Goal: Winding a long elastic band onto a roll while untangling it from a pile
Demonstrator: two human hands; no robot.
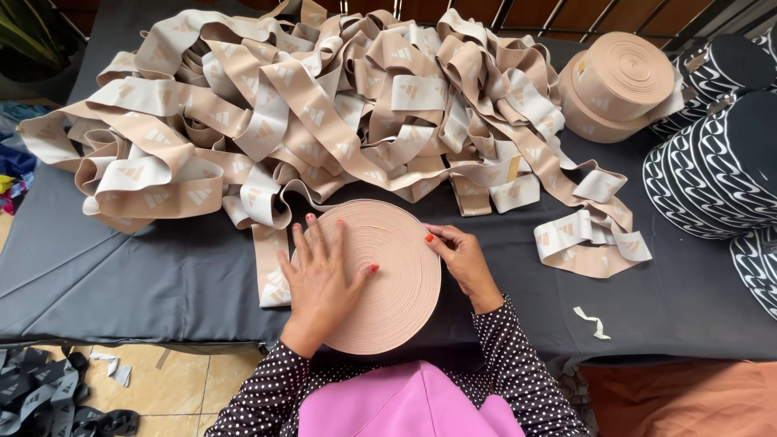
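Loose elastic band heap (324, 105) lies at 12 o'clock; finished rolls (619, 85) at 2 o'clock. Left hand (324, 279) rests flat, fingers spread, on the wound beige roll (396, 275) at table centre. Right hand (461, 259) grips its 3 o'clock edge.

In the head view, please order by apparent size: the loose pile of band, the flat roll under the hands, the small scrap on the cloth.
1. Loose pile of band, clearly largest.
2. Flat roll.
3. Small scrap, smallest.
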